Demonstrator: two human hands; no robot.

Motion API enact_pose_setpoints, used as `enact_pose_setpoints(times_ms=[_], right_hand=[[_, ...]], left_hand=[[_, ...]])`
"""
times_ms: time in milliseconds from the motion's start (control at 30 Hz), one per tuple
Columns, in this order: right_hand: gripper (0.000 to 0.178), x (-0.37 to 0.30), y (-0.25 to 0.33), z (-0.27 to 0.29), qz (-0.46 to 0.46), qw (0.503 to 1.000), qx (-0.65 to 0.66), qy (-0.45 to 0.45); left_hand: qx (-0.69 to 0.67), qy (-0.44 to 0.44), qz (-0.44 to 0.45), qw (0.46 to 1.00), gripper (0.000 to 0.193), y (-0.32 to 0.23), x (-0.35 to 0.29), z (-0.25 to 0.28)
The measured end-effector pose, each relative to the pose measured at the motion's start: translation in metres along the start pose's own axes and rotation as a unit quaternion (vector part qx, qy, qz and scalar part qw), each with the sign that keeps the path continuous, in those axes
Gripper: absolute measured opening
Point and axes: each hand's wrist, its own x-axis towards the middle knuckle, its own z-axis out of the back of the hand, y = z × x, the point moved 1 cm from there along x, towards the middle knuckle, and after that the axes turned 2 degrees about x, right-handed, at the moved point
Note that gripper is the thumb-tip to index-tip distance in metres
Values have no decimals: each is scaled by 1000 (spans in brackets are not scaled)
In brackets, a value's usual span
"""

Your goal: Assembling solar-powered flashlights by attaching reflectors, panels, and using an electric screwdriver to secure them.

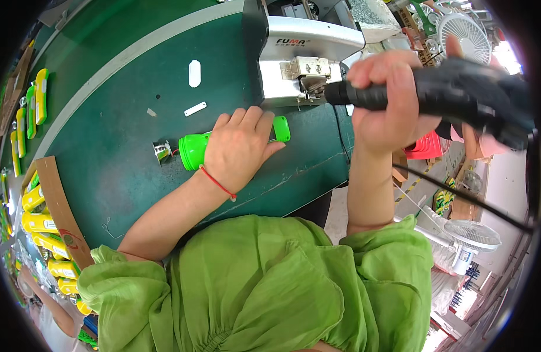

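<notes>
My left hand (238, 141) rests over a green plastic flashlight body (192, 151) lying on the table, its fingers curled across the handle side. A small silver reflector cup (162, 152) hangs off the body's left end by a thin red wire. Raised on the right, my right hand (385, 97) is wrapped round a black electric screwdriver (452, 91). The tip of that tool meets the front outlet of a silver screw feeder (314, 38); whether a screw is on it I cannot tell.
The green table (124, 111) carries a small white strip (195, 109) and a white oblong plate (194, 74). A cardboard box (62, 205) of yellow flashlights stands at left. More flashlights (40, 97) lie beyond. A black cable (464, 196) trails at right, near a white fan (472, 234).
</notes>
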Motion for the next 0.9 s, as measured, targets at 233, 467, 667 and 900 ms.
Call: enact_pose_setpoints(times_ms=[233,467,667,900], right_hand=[[9,4,-28,3,-21,999,-4,49],[66,7,-27,18,-166,979,-31,112],[64,-47,1,-6,-83,996,-27,-20],[77,-73,0,2,-83,983,-160,39]], left_hand=[[-8,35,9,999,55,3,1,2],[-10,46,10,999,54,6,2,-2],[-20,24,12,999,53,4,1,-3],[-20,14,10,1000,50,3,-3,-7]])
